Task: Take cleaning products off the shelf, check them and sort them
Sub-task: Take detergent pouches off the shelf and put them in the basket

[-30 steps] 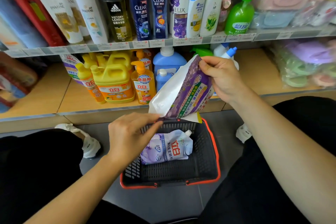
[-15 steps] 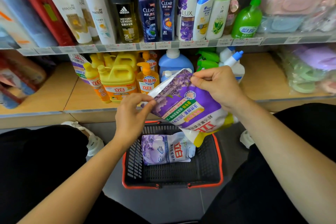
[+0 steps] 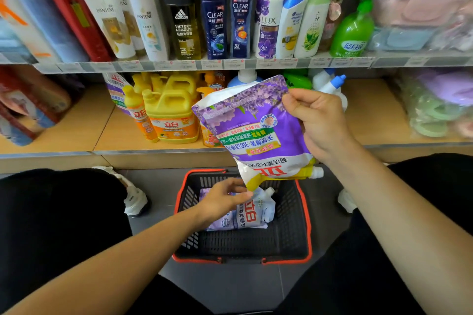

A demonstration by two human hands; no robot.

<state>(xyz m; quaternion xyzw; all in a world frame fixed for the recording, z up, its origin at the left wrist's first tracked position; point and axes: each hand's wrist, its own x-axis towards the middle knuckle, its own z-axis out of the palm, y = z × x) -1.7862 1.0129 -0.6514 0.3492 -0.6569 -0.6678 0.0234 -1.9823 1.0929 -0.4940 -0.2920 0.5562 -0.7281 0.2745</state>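
Yellow jug (image 3: 171, 120) sits on lower shelf (image 3: 76, 125), up and left of left hand (image 3: 225, 199). The left hand hangs inside the basket (image 3: 286, 225) opening with its fingers loose and apart, gripping nothing. Its fingertips are right at the yellow bottom corner of the purple pouch (image 3: 253, 133); cannot tell if they touch. Second pouch (image 3: 252, 216) lies flat on the basket floor just under and to the right of that hand, partly covered by it. The purple pouch is in the air above the basket, upside down and tilted, up and right of the left hand, with its white spout (image 3: 316, 172) pointing right below the right wrist. Right hand (image 3: 316, 120) clamps the pouch's upper right edge, thumb on the printed front, fingers curled behind. Green pump bottle (image 3: 353, 30) stands on the upper shelf, above and right of the right hand, well apart.
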